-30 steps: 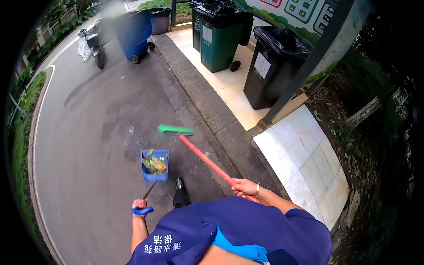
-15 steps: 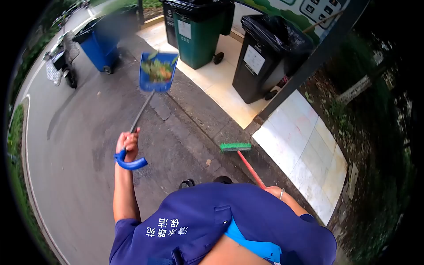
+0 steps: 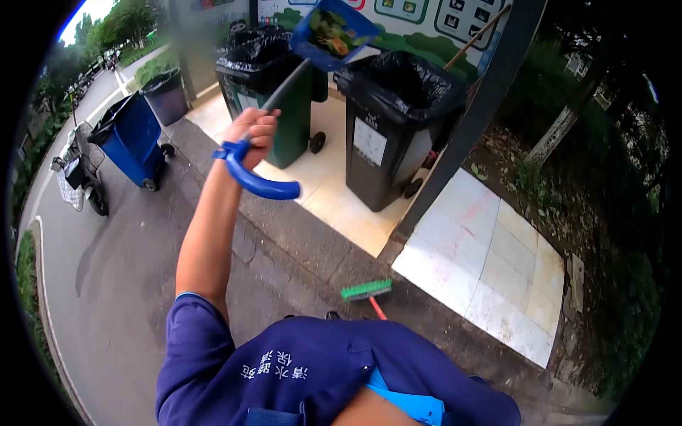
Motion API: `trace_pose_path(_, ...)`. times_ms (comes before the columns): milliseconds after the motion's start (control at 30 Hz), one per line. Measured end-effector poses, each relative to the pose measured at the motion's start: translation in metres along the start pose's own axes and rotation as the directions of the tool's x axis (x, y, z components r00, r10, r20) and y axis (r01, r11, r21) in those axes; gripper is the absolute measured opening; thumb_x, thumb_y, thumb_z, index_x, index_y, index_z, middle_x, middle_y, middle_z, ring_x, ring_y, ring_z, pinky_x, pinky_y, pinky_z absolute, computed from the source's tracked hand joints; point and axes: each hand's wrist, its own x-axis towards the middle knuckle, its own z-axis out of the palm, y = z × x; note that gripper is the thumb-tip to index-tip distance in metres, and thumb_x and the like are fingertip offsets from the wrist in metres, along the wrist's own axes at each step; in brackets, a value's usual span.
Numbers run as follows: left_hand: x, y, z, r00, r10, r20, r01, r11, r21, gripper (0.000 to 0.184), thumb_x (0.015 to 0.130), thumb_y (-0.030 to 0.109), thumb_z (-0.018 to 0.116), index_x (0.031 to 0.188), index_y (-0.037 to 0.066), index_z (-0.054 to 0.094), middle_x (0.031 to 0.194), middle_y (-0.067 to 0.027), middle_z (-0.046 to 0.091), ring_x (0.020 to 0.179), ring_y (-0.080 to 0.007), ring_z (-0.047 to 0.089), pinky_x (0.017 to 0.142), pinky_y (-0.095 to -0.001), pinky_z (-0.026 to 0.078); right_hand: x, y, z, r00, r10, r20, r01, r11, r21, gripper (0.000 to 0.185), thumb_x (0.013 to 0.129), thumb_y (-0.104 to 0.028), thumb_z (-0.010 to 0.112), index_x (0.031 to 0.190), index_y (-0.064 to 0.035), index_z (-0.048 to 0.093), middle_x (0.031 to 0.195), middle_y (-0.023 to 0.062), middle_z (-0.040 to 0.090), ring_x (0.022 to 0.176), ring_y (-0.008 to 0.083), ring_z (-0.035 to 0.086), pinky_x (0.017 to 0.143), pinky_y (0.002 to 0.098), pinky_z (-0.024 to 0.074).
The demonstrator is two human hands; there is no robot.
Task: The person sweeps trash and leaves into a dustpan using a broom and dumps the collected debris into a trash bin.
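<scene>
My left hand (image 3: pixel 252 133) is closed round the grey pole of a long-handled dustpan (image 3: pixel 302 37), just past its blue hooked grip. The dustpan's blue pan is raised in front of the bins and holds green leaves and some orange-brown litter (image 3: pixel 332 34). It appears over the gap between a green wheeled bin (image 3: pixel 288 142) and a dark grey wheeled bin (image 3: pixel 387 160), both lined with black bags. A broom (image 3: pixel 366 290) with green bristles and a red handle rests on the ground near my feet. My shirt hides the handle's upper end, and my right hand is out of sight.
A blue wheeled bin (image 3: pixel 131 142) and a parked scooter (image 3: pixel 82 177) stand to the left, with a greyish bin (image 3: pixel 167 99) behind. A dark post (image 3: pixel 476 121) rises beside the grey bin. Pale tiles (image 3: pixel 483 248) form a raised platform edge.
My left hand has lifted the dustpan up and to the right, towards the bins. The view has tilted up and moved nearer the bins. My right hand has passed out of sight.
</scene>
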Motion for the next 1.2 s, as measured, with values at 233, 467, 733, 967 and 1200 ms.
trace_pose_path(233,0.119,-0.076,-0.006,0.975,0.187,-0.120,0.011,0.498,0.867,0.006,0.067,0.004,0.039,0.072,0.003,0.039,0.050,-0.0037,0.043,0.034,-0.0108,0.041,0.032,-0.0209,0.034,0.032,-0.030,-0.025,0.999,-0.045,-0.001,0.045,0.998,0.048,0.013,0.069,-0.013,0.045,0.066,-0.0013,0.051,0.059,0.0118,0.052,0.052,0.0214,0.052,0.047,0.0312,0.0435)
trace_pose_path(467,0.132,-0.108,-0.044,0.930,0.364,0.048,0.085,-0.341,0.936,0.052,0.064,0.008,0.046,0.115,0.004,0.032,0.062,-0.0166,0.052,0.055,-0.0246,0.053,0.055,-0.0318,0.042,0.045,-0.051,-0.034,0.997,-0.075,-0.011,0.076,0.996,0.056,0.016,0.071,-0.016,0.044,0.066,-0.0022,0.051,0.060,0.0130,0.053,0.054,0.0230,0.053,0.047,0.0323,0.0430)
trace_pose_path(733,0.103,-0.091,-0.043,0.879,0.472,0.067,0.011,-0.161,0.987,0.050,0.067,0.005,0.046,0.116,0.007,0.034,0.056,-0.0063,0.045,0.049,-0.0096,0.042,0.047,-0.0231,0.037,0.070,-0.081,-0.020,0.995,-0.090,-0.035,0.087,0.993,-0.085,0.020,0.073,-0.019,0.042,0.067,-0.0033,0.052,0.062,0.0144,0.053,0.056,0.0249,0.054,0.048,0.0335,0.0425)
trace_pose_path(967,0.011,-0.007,-0.093,0.800,0.600,-0.017,0.043,-0.028,0.999,0.053,0.067,0.007,0.048,0.118,0.008,0.031,0.065,-0.0094,0.051,0.055,-0.0104,0.046,0.054,-0.0240,0.039,0.100,-0.106,0.034,0.977,-0.203,-0.065,0.103,0.720,-0.686,0.023,0.075,-0.022,0.040,0.067,-0.0042,0.053,0.064,0.0156,0.054,0.059,0.0266,0.054,0.048,0.0345,0.0421)
trace_pose_path(1200,-0.124,0.084,-0.198,0.700,0.711,-0.060,-0.065,0.146,0.987,0.055,0.068,0.003,0.046,0.120,0.011,0.030,0.099,-0.0079,0.047,0.055,-0.0040,0.043,0.045,-0.0145,0.034,0.134,-0.208,0.146,0.975,-0.222,0.012,0.221,0.965,-0.142,0.033,0.080,-0.026,0.040,0.055,-0.0052,0.043,0.042,0.0068,0.044,0.031,0.0158,0.043,0.028,0.0253,0.0350)
